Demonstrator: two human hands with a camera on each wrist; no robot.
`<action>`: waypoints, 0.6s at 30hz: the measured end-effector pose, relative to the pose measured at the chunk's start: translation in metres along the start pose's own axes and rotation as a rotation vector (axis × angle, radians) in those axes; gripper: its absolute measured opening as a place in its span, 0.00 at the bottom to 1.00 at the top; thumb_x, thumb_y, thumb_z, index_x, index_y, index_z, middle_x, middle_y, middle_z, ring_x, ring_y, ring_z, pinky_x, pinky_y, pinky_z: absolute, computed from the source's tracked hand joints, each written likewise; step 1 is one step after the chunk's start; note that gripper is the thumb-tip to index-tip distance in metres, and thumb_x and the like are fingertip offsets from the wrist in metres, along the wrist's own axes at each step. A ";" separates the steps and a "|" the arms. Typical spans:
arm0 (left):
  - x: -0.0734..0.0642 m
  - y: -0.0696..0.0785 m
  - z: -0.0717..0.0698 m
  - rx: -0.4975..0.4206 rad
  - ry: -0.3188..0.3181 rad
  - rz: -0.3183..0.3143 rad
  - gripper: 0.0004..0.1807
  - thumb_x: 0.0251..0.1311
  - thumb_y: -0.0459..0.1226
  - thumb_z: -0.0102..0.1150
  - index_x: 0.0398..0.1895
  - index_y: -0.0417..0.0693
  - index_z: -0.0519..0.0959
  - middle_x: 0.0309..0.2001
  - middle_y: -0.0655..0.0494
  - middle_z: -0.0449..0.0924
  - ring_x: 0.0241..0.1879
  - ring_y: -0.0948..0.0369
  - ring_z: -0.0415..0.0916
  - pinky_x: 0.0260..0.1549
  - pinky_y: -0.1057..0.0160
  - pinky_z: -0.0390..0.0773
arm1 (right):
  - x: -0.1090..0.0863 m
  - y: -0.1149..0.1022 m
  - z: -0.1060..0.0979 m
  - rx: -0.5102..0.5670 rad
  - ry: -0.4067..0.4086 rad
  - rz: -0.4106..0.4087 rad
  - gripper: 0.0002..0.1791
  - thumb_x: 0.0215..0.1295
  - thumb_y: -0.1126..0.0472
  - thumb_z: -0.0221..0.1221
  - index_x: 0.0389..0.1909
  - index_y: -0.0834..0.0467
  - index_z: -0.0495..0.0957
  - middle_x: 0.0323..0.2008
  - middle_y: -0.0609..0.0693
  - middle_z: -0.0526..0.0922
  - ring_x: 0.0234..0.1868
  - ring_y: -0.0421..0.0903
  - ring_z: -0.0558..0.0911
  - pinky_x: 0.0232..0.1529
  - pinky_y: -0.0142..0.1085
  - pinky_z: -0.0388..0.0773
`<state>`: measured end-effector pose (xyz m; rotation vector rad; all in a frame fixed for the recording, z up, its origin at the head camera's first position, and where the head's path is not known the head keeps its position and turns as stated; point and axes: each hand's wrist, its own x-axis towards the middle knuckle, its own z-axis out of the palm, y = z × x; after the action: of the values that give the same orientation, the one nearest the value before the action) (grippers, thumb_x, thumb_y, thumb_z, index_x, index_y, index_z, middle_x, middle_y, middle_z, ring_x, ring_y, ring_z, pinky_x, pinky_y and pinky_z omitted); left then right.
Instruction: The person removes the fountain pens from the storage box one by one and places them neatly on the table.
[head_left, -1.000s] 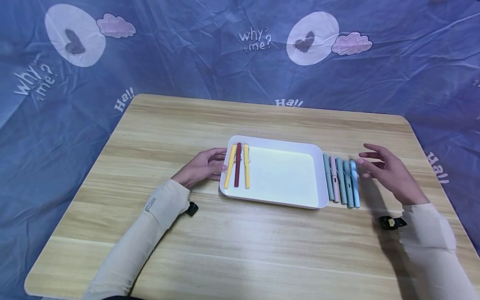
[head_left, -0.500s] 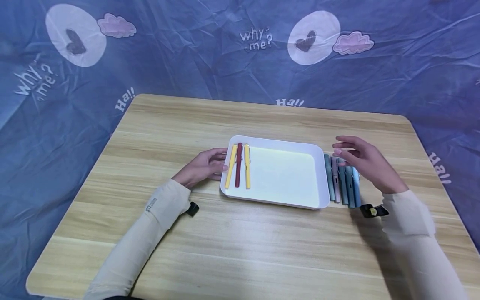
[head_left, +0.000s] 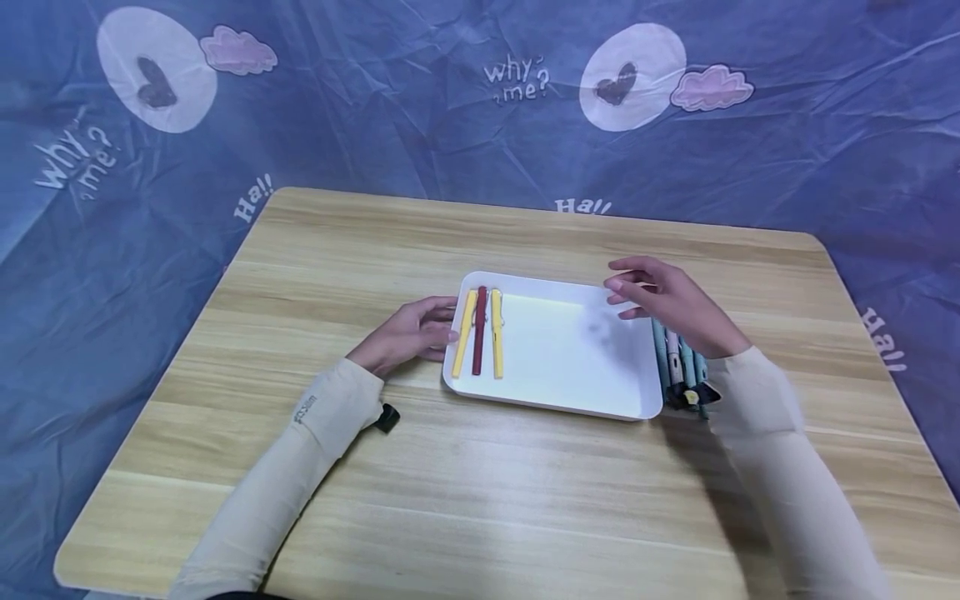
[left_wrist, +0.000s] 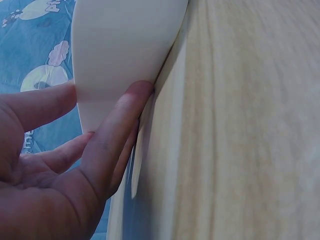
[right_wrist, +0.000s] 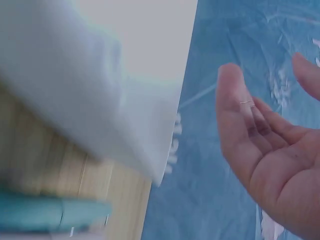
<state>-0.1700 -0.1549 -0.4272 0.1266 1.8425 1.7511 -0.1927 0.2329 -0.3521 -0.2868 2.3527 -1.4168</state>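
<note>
A white tray (head_left: 558,354) lies on the table, with a yellow pen (head_left: 464,335), a dark red pen (head_left: 480,333) and another yellow pen (head_left: 497,335) side by side at its left end. My left hand (head_left: 405,335) rests its fingertips against the tray's left outer wall; the left wrist view shows the thumb on that wall. Above the tray's right end hovers my right hand (head_left: 667,300), its fingers loosely bent around nothing. Under that wrist, right of the tray, lie a teal pen (head_left: 661,354), a pale pink pen (head_left: 674,357) and more bluish-green pens, partly hidden by the wrist.
The wooden table (head_left: 480,500) has rounded corners. Behind it hangs a blue printed cloth (head_left: 405,108). A black wrist camera (head_left: 386,418) sits under the left cuff, and another black camera (head_left: 690,397) under the right cuff overlaps the pens.
My right hand has moved left from beside the row of pens, passing over them, to above the tray's right end. The left hand, tray and pens hold their places.
</note>
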 end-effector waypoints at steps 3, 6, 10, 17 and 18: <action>-0.001 0.000 0.000 -0.002 -0.001 -0.004 0.39 0.71 0.29 0.61 0.81 0.42 0.56 0.75 0.40 0.64 0.68 0.44 0.71 0.53 0.52 0.86 | 0.009 -0.006 0.011 0.000 -0.050 0.020 0.35 0.79 0.50 0.58 0.76 0.67 0.61 0.66 0.67 0.74 0.58 0.51 0.83 0.52 0.36 0.87; -0.001 0.001 0.000 -0.005 -0.003 -0.004 0.39 0.71 0.29 0.61 0.81 0.42 0.56 0.75 0.40 0.64 0.68 0.44 0.71 0.53 0.52 0.86 | 0.017 -0.011 0.021 0.011 -0.085 0.046 0.34 0.79 0.51 0.58 0.75 0.67 0.62 0.65 0.67 0.75 0.59 0.58 0.81 0.52 0.38 0.86; -0.001 0.000 0.000 -0.012 -0.007 0.003 0.38 0.72 0.29 0.60 0.81 0.41 0.56 0.74 0.40 0.64 0.68 0.44 0.71 0.53 0.52 0.86 | 0.029 -0.017 0.034 0.018 -0.119 0.060 0.32 0.79 0.53 0.58 0.73 0.69 0.63 0.64 0.67 0.75 0.61 0.63 0.79 0.54 0.42 0.87; 0.002 -0.002 -0.001 -0.027 -0.013 0.010 0.38 0.72 0.28 0.60 0.81 0.41 0.56 0.74 0.39 0.64 0.68 0.43 0.71 0.53 0.52 0.86 | 0.053 -0.021 0.060 0.013 -0.176 0.115 0.28 0.80 0.53 0.57 0.69 0.68 0.67 0.59 0.67 0.76 0.58 0.62 0.81 0.57 0.50 0.85; 0.002 -0.002 -0.001 -0.027 -0.014 0.012 0.38 0.72 0.28 0.59 0.81 0.41 0.56 0.74 0.39 0.64 0.68 0.43 0.71 0.53 0.52 0.86 | 0.056 -0.020 0.065 0.007 -0.180 0.125 0.27 0.80 0.53 0.57 0.68 0.68 0.68 0.58 0.67 0.77 0.57 0.61 0.81 0.56 0.50 0.85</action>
<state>-0.1718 -0.1553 -0.4296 0.1391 1.8109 1.7776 -0.2169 0.1512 -0.3732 -0.2492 2.1801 -1.2848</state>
